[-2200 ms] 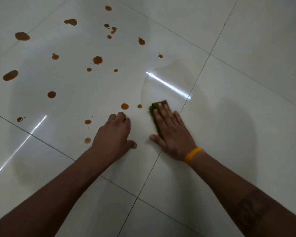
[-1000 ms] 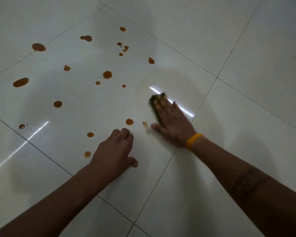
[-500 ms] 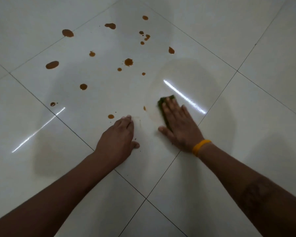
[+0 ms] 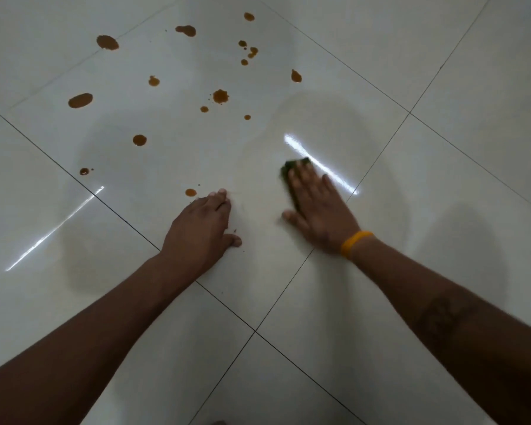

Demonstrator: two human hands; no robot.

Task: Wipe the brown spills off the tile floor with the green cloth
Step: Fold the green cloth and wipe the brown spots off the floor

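My right hand (image 4: 319,210) lies flat with straight fingers on the green cloth (image 4: 290,170), pressing it onto the white tile floor (image 4: 380,302). Only the cloth's far and left edges show from under the fingers. My left hand (image 4: 201,228) rests on the floor to the cloth's left, fingers bent down, thumb out to the right. Several brown spills dot the tile beyond my hands: one drop (image 4: 191,192) just off my left fingertips, a round one (image 4: 139,140) further out, an oval one (image 4: 80,100) to the left, a big one (image 4: 107,42) at the far left.
A wet, smeared patch (image 4: 319,124) spreads around and beyond the cloth. Dark grout lines (image 4: 255,331) cross near my forearms. A yellow band (image 4: 354,243) sits on my right wrist. Bright light streaks reflect off the glossy tiles.
My right hand slid the cloth over the drops between my hands, which are gone, then away to the right. My left hand stayed planted.
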